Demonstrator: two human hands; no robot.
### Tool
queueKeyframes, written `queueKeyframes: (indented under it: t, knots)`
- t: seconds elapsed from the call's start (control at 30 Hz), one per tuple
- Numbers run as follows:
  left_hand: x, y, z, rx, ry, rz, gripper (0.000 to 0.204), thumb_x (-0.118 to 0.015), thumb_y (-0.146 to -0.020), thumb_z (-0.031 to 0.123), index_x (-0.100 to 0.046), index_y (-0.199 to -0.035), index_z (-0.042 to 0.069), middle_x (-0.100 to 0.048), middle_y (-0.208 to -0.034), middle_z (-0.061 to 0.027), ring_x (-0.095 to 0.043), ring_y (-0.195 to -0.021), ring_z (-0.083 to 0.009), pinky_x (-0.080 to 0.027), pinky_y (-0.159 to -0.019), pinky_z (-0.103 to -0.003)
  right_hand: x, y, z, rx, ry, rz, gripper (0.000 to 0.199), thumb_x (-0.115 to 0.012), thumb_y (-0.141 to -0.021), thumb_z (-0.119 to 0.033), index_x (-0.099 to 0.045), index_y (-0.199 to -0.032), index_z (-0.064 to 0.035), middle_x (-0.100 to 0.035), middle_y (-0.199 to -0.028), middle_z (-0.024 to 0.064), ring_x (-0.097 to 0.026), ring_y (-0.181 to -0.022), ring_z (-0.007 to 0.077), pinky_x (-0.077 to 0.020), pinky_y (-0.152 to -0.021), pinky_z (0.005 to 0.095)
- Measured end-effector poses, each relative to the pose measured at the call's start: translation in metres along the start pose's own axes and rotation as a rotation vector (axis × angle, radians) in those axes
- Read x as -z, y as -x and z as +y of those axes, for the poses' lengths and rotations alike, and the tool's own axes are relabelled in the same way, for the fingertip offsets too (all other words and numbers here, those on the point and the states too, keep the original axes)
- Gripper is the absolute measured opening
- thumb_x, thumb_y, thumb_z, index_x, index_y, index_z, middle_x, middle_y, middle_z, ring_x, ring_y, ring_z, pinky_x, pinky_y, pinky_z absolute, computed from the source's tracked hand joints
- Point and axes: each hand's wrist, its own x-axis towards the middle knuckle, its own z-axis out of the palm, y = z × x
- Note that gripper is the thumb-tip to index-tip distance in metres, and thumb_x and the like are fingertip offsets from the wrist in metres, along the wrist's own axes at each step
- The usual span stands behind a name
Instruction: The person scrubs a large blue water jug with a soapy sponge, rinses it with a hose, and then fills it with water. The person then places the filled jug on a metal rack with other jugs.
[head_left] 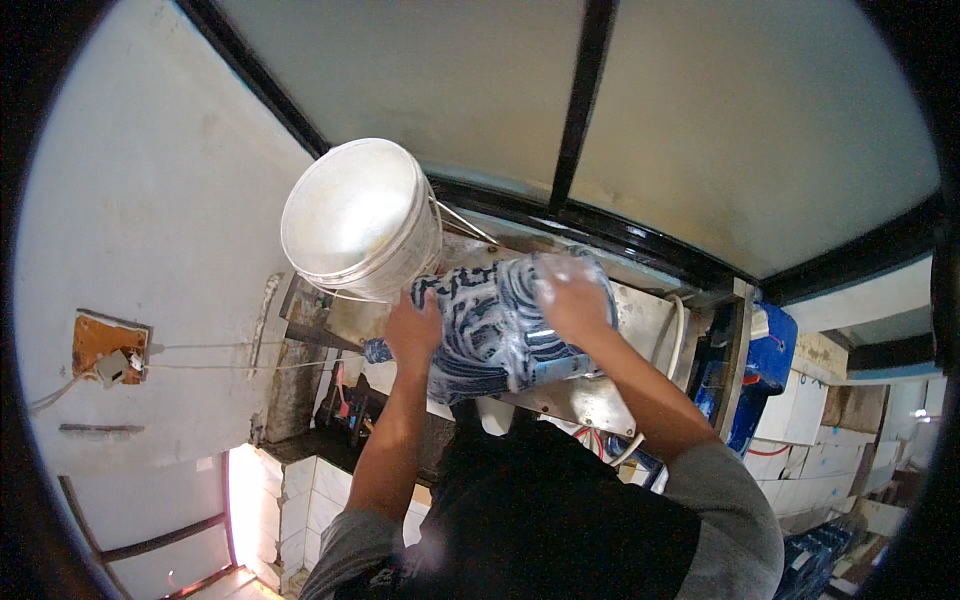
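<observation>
A large blue, translucent water jug (pixel 470 330) lies on its side in front of me, streaked all over with white suds. Its narrow neck (pixel 377 350) points left. My left hand (pixel 413 328) grips the jug at its shoulder, close to the neck. On the far right part of the jug's body presses my right hand (pixel 572 300), covered in foam. Motion blurs its fingers, and whether anything is under the palm is hidden.
A white bucket (pixel 350 215) stands behind the jug to the left. Beneath the jug is a metal worktop (pixel 642 320), with a pale hose (pixel 678 345) along its right side. Dark-framed frosted panes (pixel 740 130) rise behind. Blue containers (pixel 770 350) stand right.
</observation>
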Motion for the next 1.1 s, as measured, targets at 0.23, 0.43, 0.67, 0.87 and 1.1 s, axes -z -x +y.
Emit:
queueKeyframes:
  t: [0.23, 0.43, 0.67, 0.87, 1.1]
  knots:
    - [0.016, 0.003, 0.019, 0.010, 0.056, -0.109, 0.064, -0.052, -0.101, 0.045, -0.055, -0.140, -0.005, -0.063, -0.131, -0.0318, -0.061, -0.120, -0.0470, -0.048, -0.103, -0.052, -0.035, -0.097, 0.055, -0.325, -0.097, -0.932, 0.054, -0.044, -0.100, -0.043, -0.068, -0.127, -0.0033, -0.066, -0.128, 0.0254, -0.062, -0.121, 0.0458, -0.0501, -0.103, 0.0538]
    - [0.012, 0.004, 0.001, -0.031, 0.252, -0.096, 0.050, -0.047, -0.106, 0.029, -0.053, -0.143, -0.003, -0.056, -0.144, -0.0257, -0.052, -0.135, -0.0420, -0.041, -0.113, -0.048, 0.006, -0.043, -0.078, -0.028, -0.240, -0.172, 0.057, -0.037, -0.103, -0.039, -0.066, -0.129, 0.0026, -0.062, -0.135, 0.0287, -0.060, -0.125, 0.0462, -0.0451, -0.111, 0.0521]
    - [0.006, 0.012, -0.008, -0.227, 0.391, -0.006, 0.043, -0.048, -0.105, 0.020, -0.055, -0.142, 0.000, -0.057, -0.142, -0.0260, -0.049, -0.135, -0.0464, -0.038, -0.113, -0.052, -0.053, -0.090, -0.016, -0.276, -0.038, -0.945, 0.060, -0.044, -0.101, -0.041, -0.047, -0.150, -0.0051, -0.062, -0.136, 0.0255, -0.055, -0.132, 0.0422, -0.0421, -0.113, 0.0478]
    - [0.010, 0.003, -0.013, -0.218, 0.526, -0.046, 0.043, -0.042, -0.109, 0.024, -0.057, -0.139, -0.003, -0.057, -0.143, -0.0253, -0.047, -0.139, -0.0439, -0.035, -0.117, -0.048, 0.018, -0.056, -0.149, -0.133, -0.063, -0.413, 0.053, -0.047, -0.103, -0.036, -0.056, -0.144, -0.0033, -0.055, -0.147, 0.0231, -0.049, -0.138, 0.0424, -0.0354, -0.120, 0.0488]
    - [0.010, 0.001, -0.016, -0.303, 0.600, -0.085, 0.049, -0.039, -0.109, 0.029, -0.054, -0.142, -0.004, -0.052, -0.148, -0.0252, -0.043, -0.142, -0.0436, -0.029, -0.120, -0.050, 0.007, -0.130, -0.135, -0.477, -0.068, -0.956, 0.051, -0.056, -0.098, -0.029, -0.059, -0.142, -0.0035, -0.054, -0.147, 0.0241, -0.050, -0.137, 0.0412, -0.0385, -0.117, 0.0523]
